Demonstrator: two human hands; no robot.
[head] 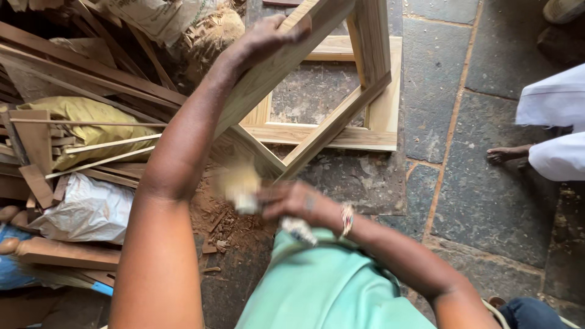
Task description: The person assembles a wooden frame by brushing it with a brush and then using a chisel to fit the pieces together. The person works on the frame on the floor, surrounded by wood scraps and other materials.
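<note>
Frame (317, 91), wooden, pale, square, made of flat stiff bars joined at the corners; it stood tilted on one corner above the stone floor (487, 207), just in front of the person's lap. A second like frame (372, 131) lay flat on the floor behind it, the two touching or nearly so.

Left hand (268, 36): fingers curled and pressed around the upper bar of the tilted frame, steadying it from above.

Right hand (292, 201): closed on a small pale pad (241, 186), probably sanding paper or cloth, blurred by motion, held against the lower corner of the frame. A beaded band sat on that wrist.

Handling, as judged: rigid, light enough for one hand, dry and rough rather than slippery; the corner joints looked like the weak points, so a hold at mid-bar seemed safest.

Surroundings: reddish sawdust (225, 222) under the corner; wood offcuts (91, 79), a yellow sack (85, 122) and a white sack (91, 210) piled at the left; another person's bare foot (509, 153) and white cloth at the right, well apart.
</note>
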